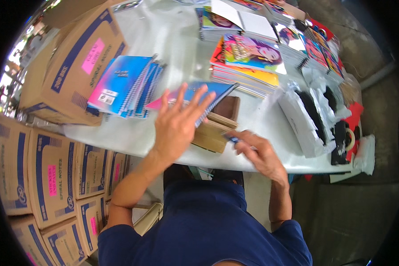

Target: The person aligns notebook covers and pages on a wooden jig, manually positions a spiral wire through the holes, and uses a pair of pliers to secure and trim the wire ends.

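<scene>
Spiral-bound notebook [204, 99] with a glossy blue and pink cover lies tilted on a small wooden box [217, 126] near the front edge of the bench [173, 48]. The left hand [177, 124] rests flat on its cover, fingers spread wide. The right hand [257, 150] sits just beside the box at the bench edge, fingers curled around a small blue thing, blurred. Left of the notebook, a fanned stack of matching blue notebooks [126, 86] leans against a cardboard carton [75, 66]. Behind, a stack of colourful notebooks [248, 64] lies flat. White plastic packets [310, 115] with dark contents crowd the right end. At least six more cartons [48, 177] are stacked below the bench on the left.
</scene>
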The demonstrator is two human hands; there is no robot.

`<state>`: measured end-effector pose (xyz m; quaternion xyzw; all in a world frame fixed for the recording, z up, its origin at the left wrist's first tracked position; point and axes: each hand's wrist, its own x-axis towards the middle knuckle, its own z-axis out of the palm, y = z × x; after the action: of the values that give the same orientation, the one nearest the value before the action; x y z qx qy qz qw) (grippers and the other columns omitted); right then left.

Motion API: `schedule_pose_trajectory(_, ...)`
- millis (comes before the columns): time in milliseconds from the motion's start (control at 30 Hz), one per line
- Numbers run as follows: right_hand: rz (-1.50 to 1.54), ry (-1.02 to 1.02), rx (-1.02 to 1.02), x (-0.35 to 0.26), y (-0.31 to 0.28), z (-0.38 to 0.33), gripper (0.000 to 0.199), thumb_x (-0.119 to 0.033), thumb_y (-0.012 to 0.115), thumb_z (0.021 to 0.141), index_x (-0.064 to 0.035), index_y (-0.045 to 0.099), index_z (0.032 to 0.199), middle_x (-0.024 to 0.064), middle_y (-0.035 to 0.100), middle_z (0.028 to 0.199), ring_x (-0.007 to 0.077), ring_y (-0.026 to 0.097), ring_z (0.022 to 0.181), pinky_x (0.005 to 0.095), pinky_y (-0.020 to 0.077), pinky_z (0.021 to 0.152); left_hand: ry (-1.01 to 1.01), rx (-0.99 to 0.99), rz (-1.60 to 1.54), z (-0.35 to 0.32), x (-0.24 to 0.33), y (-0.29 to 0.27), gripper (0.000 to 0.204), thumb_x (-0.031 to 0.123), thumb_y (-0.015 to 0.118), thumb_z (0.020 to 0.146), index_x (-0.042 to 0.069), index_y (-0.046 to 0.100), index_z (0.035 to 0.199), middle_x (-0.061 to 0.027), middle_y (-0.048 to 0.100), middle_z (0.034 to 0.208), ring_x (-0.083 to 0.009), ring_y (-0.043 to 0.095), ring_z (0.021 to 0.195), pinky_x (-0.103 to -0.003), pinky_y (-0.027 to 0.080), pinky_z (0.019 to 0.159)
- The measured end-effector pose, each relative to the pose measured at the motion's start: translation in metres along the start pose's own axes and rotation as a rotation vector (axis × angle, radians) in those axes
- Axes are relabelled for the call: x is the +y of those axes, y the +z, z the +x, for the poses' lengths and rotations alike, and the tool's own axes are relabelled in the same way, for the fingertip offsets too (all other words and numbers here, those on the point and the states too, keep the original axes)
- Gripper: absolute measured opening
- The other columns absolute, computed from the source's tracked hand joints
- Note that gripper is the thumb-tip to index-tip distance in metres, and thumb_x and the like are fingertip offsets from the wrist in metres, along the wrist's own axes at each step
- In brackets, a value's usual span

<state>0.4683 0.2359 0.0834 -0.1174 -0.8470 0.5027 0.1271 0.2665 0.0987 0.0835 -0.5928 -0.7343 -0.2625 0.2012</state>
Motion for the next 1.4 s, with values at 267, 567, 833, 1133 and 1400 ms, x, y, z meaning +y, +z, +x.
schedule_pose_trajectory(267, -0.956, -0.015, 0.379, 0.115, -0.042, 0.008, 0.036, -0.018, 0.065, 0.089, -0.0049, 0.062, 0.122, 0.0164, 0.059, 0.104, 0.0326, 0.058, 0.09, 0.0404, 0.0474, 0.075, -0.183, 0.29, -0.279, 0.02, -0.12, -0.089, 0.049, 0.008, 0.068, 0.083, 0.009, 0.059, 0.131, -0.0062, 0.057, 0.138, -0.0253, 0.051, 0.129, -0.039, 0.043, 0.105)
schedule_pose_trajectory(567, 0.42, -0.308, 0.356, 0.01, 0.017, 0.139, 0.07, -0.01, 0.084, 0.073, -0.0101, 0.053, 0.135, 0.0102, 0.053, 0.134, 0.0222, 0.055, 0.116, 0.0378, 0.0472, 0.097, -0.198, 0.535, -1.234, 0.005, -0.175, -0.064, 0.065, 0.035, 0.06, 0.092, -0.001, 0.042, 0.142, -0.0085, 0.04, 0.15, -0.0243, 0.042, 0.136, -0.041, 0.034, 0.113)
schedule_pose_trajectory(833, 0.03, -0.65, 0.4, -0.054, 0.056, 0.204, 0.036, 0.007, 0.067, 0.078, -0.0066, 0.07, 0.111, 0.0099, 0.072, 0.099, 0.0218, 0.067, 0.084, 0.0312, 0.0544, 0.075, -0.548, 0.234, -1.397, 0.017, -0.235, -0.053, 0.058, 0.031, 0.057, 0.097, 0.01, 0.037, 0.148, -0.01, 0.04, 0.151, -0.0221, 0.048, 0.129, -0.038, 0.037, 0.11)
schedule_pose_trajectory(1133, -0.397, -0.736, 0.083, -0.026, 0.025, 0.235, 0.046, 0.004, 0.069, 0.074, -0.0085, 0.066, 0.117, 0.0129, 0.066, 0.117, 0.0295, 0.06, 0.113, 0.0392, 0.0485, 0.096, -0.437, -0.385, -0.445, -0.028, -0.294, -0.065, 0.039, 0.002, 0.061, 0.088, 0.002, 0.062, 0.127, -0.0141, 0.053, 0.141, -0.0252, 0.039, 0.138, -0.038, 0.027, 0.115)
schedule_pose_trajectory(1400, -0.732, 0.492, 0.683, 0.127, -0.19, 0.191, 0.063, -0.049, 0.082, 0.068, 0.0057, 0.066, 0.094, 0.0236, 0.069, 0.09, 0.0326, 0.067, 0.082, 0.0411, 0.0516, 0.073, -0.293, -0.134, 0.114, -0.011, -0.238, -0.047, 0.042, 0.005, 0.062, 0.088, 0.018, 0.063, 0.128, -0.0036, 0.05, 0.145, -0.0352, 0.027, 0.144, -0.05, 0.021, 0.116)
